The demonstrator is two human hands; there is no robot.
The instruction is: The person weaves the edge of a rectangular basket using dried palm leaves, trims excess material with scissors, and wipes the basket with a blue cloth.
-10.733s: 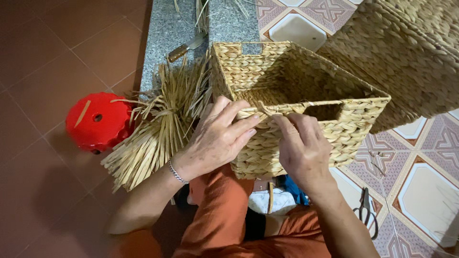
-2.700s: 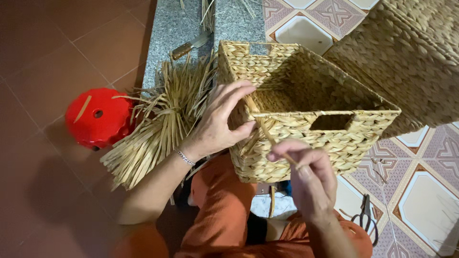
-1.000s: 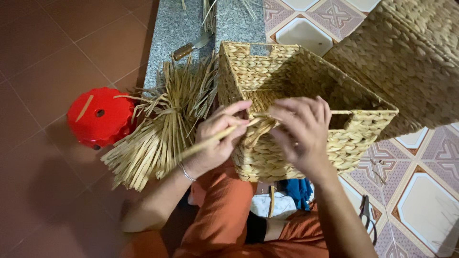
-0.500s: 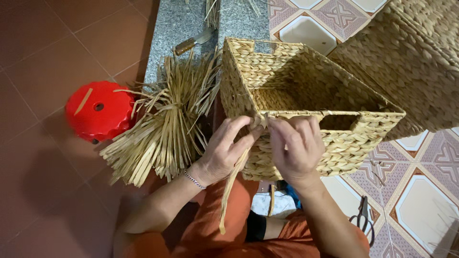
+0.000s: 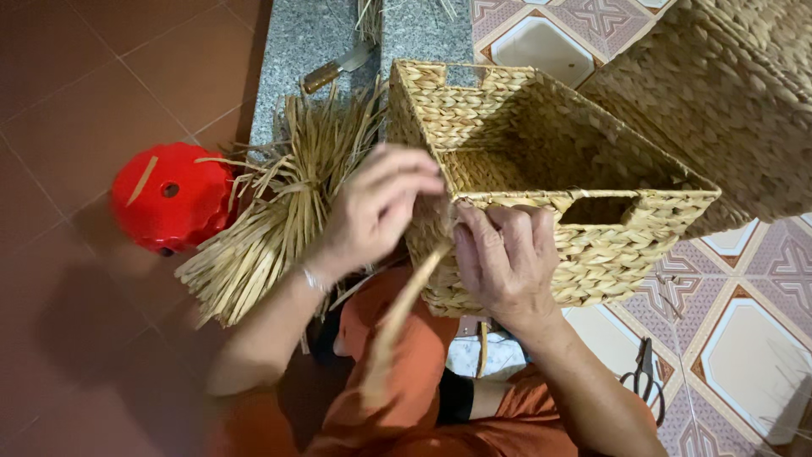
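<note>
A rectangular woven straw basket (image 5: 541,135) rests against my knees, its near wall with a handle slot facing me. My left hand (image 5: 372,207) pinches a flat dried straw strand (image 5: 406,300) at the basket's near left corner; the strand trails down over my orange trousers. My right hand (image 5: 507,254) presses flat on the outside of the near wall, thumb at the rim, holding the basket steady beside the same corner. A thin bracelet sits on my left wrist.
A bundle of dried straw strands (image 5: 271,211) lies to the left, next to a red plastic stool (image 5: 169,199). A knife (image 5: 338,68) lies on the grey stone ledge. Scissors (image 5: 644,381) lie on the patterned tiles at right. Another woven basket (image 5: 727,93) stands at upper right.
My left hand has lifted from the basket's corner, drawing the strand up and left. My right hand stayed pressed on the near wall. The view shifted slightly.
</note>
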